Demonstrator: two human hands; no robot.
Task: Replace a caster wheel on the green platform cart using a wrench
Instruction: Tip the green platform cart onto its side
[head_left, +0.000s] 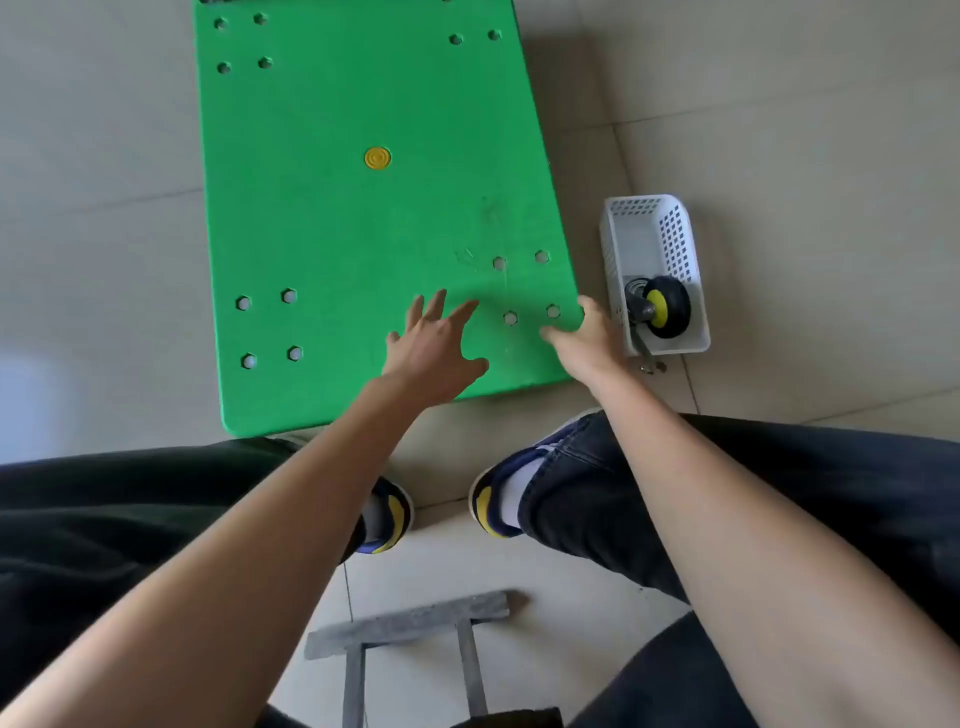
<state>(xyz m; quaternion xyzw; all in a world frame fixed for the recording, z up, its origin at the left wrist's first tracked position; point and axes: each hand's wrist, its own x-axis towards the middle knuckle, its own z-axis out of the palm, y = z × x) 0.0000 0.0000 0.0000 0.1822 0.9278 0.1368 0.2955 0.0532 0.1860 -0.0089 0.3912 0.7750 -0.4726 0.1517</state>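
So the flat green plastic platform cart (363, 208) sat deck-up on the tiled floor, and honestly it was hard to say how far the job had got. The left hand (434, 345) was spread wide, fingers straight, over the deck's near edge. The right hand (589, 332) curled round the cart's corner at about 4 o'clock. A black caster wheel with a yellow hub (662, 307) lay in the white perforated plastic basket (649, 228) at 3 o'clock, with small hardware (652, 368) on the floor just beside it. Couldn't tell if that wheel was old or new, and no wrench was showing. My guess: flipping the cart came next.
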